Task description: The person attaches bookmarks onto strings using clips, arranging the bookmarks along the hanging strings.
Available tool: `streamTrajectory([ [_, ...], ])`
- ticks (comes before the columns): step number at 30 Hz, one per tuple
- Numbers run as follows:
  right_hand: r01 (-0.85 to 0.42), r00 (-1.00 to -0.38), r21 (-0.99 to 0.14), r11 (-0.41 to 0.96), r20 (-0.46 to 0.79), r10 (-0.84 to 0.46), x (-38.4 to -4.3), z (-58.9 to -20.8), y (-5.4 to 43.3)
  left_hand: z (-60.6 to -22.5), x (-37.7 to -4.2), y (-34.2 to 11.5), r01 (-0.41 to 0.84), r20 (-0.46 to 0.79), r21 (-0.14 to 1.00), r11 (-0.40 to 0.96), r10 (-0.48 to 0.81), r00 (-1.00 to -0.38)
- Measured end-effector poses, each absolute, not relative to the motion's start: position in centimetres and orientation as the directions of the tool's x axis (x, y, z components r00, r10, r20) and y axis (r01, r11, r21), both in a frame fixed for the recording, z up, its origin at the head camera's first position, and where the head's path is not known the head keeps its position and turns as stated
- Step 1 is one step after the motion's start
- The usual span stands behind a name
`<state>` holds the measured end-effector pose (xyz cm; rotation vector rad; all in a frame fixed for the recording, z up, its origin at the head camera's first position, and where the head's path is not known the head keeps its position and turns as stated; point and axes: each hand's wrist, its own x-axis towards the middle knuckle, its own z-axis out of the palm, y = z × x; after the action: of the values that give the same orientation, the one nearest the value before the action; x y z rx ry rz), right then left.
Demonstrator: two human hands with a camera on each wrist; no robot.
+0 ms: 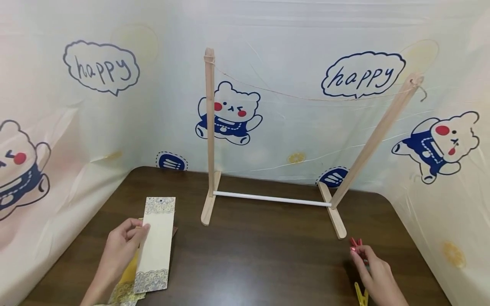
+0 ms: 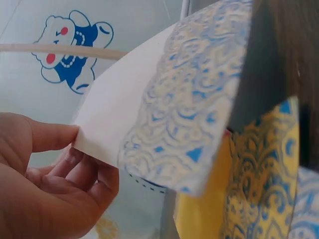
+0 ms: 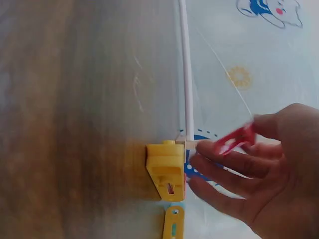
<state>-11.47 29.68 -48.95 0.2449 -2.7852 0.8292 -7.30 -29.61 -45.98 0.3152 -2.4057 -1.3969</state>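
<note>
My left hand (image 1: 121,244) pinches a long white card (image 1: 156,242) by its left edge; ornate blue-grey patterns band both its ends. Beneath it lie more cards, among them a yellow one (image 1: 128,274) with a patterned end. In the left wrist view the white card (image 2: 124,104) bends slightly between thumb and fingers, above the yellow card (image 2: 261,174). Over at the right, my right hand (image 1: 377,272) holds a red clothespin (image 3: 237,139) between thumb and fingers. Yellow clothespins (image 3: 167,169) lie on the table near that hand.
A wooden stand with two posts (image 1: 210,127), the right one leaning outward, is joined low by a white rod (image 1: 272,199). A thin string (image 1: 306,99) sags between the post tops. Behind the brown table (image 1: 245,259) hangs a printed curtain (image 1: 287,34).
</note>
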Motion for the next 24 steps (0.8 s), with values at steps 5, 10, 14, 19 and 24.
streamTrajectory([
  [5,-0.243,-0.964,-0.595,0.766,0.236,-0.123,-11.3,-47.9,28.9,-45.3,-7.0,-28.6,0.038,0.220,0.887,0.461,-0.348,-0.911],
  [10,-0.287,-0.929,-0.483,0.827,0.351,-0.117,-11.4,-46.4,28.4,-44.3,-6.6,-27.9,0.079,0.253,0.880,0.469,-0.321,-0.913],
  [14,-0.300,-0.897,-0.433,0.850,0.430,-0.097,-11.4,-45.7,28.0,-43.6,-6.2,-27.7,0.092,0.270,0.865,0.493,-0.303,-0.914],
  [19,-0.288,-0.891,-0.442,0.850,0.450,-0.068,-11.1,-45.0,27.6,-42.7,-6.3,-27.5,0.112,0.294,0.848,0.518,-0.282,-0.913],
  [24,-0.308,-0.884,-0.464,0.831,0.461,-0.070,-10.8,-44.3,27.1,-42.0,-6.6,-27.2,0.137,0.313,0.841,0.523,-0.264,-0.912],
])
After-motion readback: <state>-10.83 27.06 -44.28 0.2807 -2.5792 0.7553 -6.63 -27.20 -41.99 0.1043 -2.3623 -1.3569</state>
